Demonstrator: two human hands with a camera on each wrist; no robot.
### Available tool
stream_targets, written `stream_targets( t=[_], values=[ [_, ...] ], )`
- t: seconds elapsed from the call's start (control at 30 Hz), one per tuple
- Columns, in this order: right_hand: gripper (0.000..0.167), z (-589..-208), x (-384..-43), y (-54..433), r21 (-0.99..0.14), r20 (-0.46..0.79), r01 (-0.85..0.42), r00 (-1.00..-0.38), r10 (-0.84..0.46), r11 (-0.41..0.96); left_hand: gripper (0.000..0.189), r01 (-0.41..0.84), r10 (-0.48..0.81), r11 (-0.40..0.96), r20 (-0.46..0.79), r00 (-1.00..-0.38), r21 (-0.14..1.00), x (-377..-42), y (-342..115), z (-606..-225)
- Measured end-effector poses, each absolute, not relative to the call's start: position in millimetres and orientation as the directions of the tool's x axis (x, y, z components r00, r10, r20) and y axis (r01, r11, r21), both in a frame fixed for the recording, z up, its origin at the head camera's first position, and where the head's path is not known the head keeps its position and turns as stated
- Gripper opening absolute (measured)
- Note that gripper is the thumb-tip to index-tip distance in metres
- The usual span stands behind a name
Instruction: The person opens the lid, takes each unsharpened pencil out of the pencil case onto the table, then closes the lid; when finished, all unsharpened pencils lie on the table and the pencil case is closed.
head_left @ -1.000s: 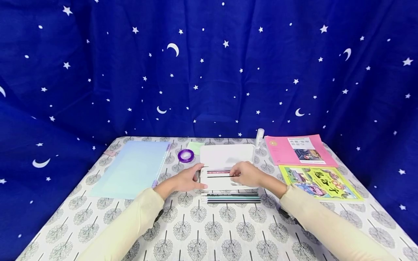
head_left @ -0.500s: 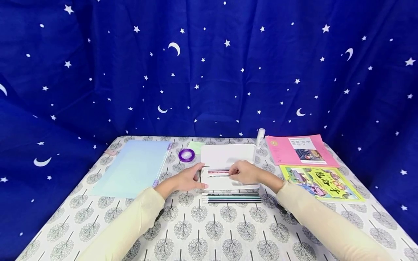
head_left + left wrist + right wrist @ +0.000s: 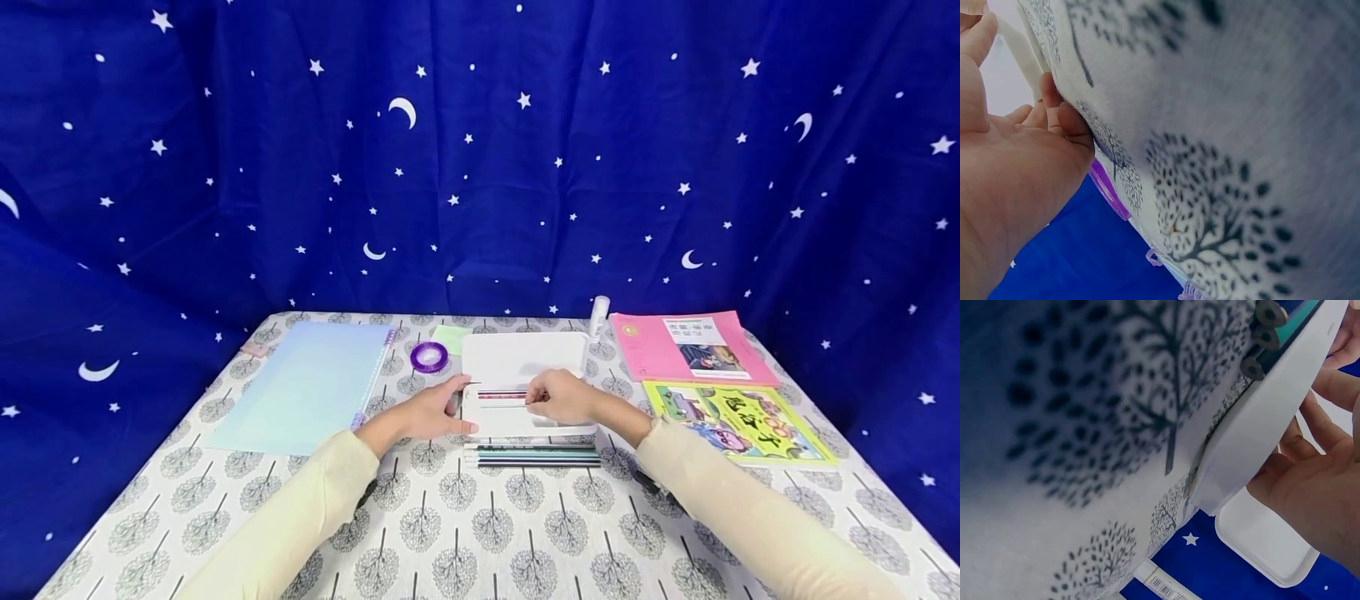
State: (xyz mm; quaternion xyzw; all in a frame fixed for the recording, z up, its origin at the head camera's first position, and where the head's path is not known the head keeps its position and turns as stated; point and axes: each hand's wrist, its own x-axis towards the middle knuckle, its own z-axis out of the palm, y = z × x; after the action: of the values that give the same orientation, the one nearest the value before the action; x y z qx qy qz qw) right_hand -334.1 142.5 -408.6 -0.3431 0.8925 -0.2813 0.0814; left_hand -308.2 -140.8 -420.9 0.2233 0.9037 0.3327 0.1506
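A white pencil case (image 3: 495, 425) lies on the table with its lid (image 3: 522, 354) folded back. Inside it, a few red and dark pencils (image 3: 501, 395) lie lengthwise. My left hand (image 3: 427, 414) grips the case's left end, thumb at the front corner and fingers at the back; its palm fills the left of the left wrist view. Over the right half of the tray, my right hand (image 3: 564, 398) pinches a thin dark pencil (image 3: 504, 407) whose right end is hidden by the fingers. Several green and dark pencils (image 3: 532, 456) lie side by side in front of the case.
A pale blue spiral notebook (image 3: 307, 387) lies at left. Behind the case are purple tape (image 3: 429, 357), green sticky notes (image 3: 452, 337) and a white tube (image 3: 598, 317). A pink book (image 3: 652, 346) and a yellow-edged picture book (image 3: 738, 421) lie at right.
My right hand has shifted slightly left, and less of the dark pencil shows beyond its fingers. The left hand keeps its place on the case.
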Motion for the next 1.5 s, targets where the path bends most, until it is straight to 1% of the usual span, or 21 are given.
stream_targets(
  t=[0.1, 0.33, 0.53, 0.77, 0.93, 1.33, 1.5],
  values=[
    [0.002, -410, -335, 142, -0.566, 0.076, -0.576, -0.749, -0.658, 0.59, 0.095, 0.305, 0.505, 0.679, -0.123, -0.854, 0.668, -308, -141, -422],
    [0.003, -408, -334, 143, -0.555, 0.118, -0.611, -0.73, -0.673, 0.565, 0.096, 0.29, 0.5, 0.68, -0.135, -0.856, 0.674, -308, -142, -422],
    [0.004, -408, -328, 146, -0.555, 0.149, -0.602, -0.751, -0.644, 0.574, 0.095, 0.291, 0.502, 0.678, -0.136, -0.854, 0.675, -309, -143, -422],
    [0.005, -403, -314, 154, -0.527, 0.218, -0.631, -0.747, -0.628, 0.569, 0.095, 0.287, 0.496, 0.684, -0.14, -0.857, 0.671, -308, -142, -421],
    [0.005, -399, -297, 159, -0.528, 0.207, -0.628, -0.749, -0.63, 0.573, 0.095, 0.29, 0.497, 0.687, -0.14, -0.856, 0.667, -308, -141, -421],
    [0.008, -396, -267, 162, -0.562, 0.201, -0.66, -0.694, -0.691, 0.499, 0.095, 0.29, 0.498, 0.684, -0.139, -0.856, 0.669, -308, -142, -421],
    [0.009, -397, -258, 161, -0.587, 0.167, -0.652, -0.677, -0.717, 0.479, 0.094, 0.289, 0.496, 0.682, -0.134, -0.858, 0.672, -307, -140, -419]
  ],
)
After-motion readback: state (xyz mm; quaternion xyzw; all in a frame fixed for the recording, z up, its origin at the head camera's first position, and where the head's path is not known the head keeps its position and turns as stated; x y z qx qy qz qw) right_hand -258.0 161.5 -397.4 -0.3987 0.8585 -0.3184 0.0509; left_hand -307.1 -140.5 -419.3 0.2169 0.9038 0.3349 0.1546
